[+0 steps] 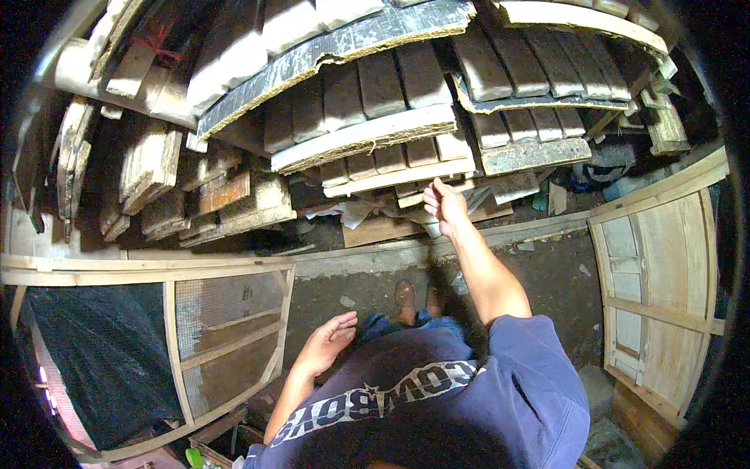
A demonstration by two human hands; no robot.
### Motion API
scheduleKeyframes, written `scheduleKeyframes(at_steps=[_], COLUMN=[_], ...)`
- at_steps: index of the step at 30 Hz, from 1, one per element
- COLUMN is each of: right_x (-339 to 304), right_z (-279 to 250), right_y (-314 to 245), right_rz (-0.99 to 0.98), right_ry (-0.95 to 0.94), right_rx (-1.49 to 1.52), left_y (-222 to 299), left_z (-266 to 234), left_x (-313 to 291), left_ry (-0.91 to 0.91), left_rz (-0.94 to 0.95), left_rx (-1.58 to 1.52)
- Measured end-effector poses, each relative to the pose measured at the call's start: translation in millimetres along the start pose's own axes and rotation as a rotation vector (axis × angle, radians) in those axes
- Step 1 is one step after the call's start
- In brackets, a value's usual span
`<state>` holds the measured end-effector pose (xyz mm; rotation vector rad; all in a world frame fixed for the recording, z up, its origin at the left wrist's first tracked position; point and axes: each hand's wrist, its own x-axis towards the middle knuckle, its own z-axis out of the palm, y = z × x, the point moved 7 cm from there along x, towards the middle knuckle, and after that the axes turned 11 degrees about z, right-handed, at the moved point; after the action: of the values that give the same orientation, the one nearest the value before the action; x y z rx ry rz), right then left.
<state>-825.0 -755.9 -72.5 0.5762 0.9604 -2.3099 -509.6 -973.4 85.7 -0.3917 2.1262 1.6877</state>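
Observation:
My right hand [447, 208] reaches forward, its fingers loosely curled and nothing visible in them. Its fingertips are at the front edge of a low pale board [418, 173]; whether they touch it I cannot tell. Above that board, pale rectangular blocks [383, 87] stand side by side in rows, stacked in tiers with boards between them. A longer dark-faced board [344, 48] with a frayed edge carries the upper row. My left hand [328, 342] hangs by my waist, its fingers stretched out and holding nothing.
More blocks [539, 66] on boards fill the right side of the stack. Weathered planks [152, 168] jut out at the left. Wooden-framed panels flank me: one with mesh [226, 305] at left, another [664, 289] at right. A low ledge [367, 258] crosses the dirt floor [539, 313].

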Motion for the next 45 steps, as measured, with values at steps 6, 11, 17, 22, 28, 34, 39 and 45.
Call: scheduleKeyframes(at_steps=[6,11,17,22,28,34,39,45], right_x=[-29.1,-43.1,-86.6,-118.9,-156.9,-254.5,-293.4,-268.1], right_z=[14.9,3.1,13.2,39.5,78.3,173.8,269.3,344.8], right_y=[-6.4,-10.5,-40.3,-63.2,-88.6,-143.6,-193.8,-217.4], right_rz=[-0.159,-0.262,-0.316,-0.314,-0.456,-1.374,-1.814,-1.932], right_ry=[-0.013,-0.029,-0.013,-0.061,-0.112,0.091,0.205,0.322], right_rx=[-0.435,-0.614,-0.616,-0.645,-0.735,-1.205,-1.416,-1.655], left_y=[-5.9,-12.6,-8.2,-9.5,-1.5,-11.8,-13.5,-24.7], left_z=[4.3,4.9,12.3,15.2,18.4,11.1,6.2,-1.3], left_x=[-3.5,5.4,15.9,21.7,28.1,30.9,27.5,25.3], left_ry=[0.022,-0.041,-0.062,-0.074,-0.113,-0.115,-0.109,-0.089], left_rz=[0.002,0.096,0.159,0.225,0.253,0.298,0.315,0.359], left_rx=[-0.041,-0.049,-0.11,-0.12,-0.118,-0.149,-0.156,-0.196])
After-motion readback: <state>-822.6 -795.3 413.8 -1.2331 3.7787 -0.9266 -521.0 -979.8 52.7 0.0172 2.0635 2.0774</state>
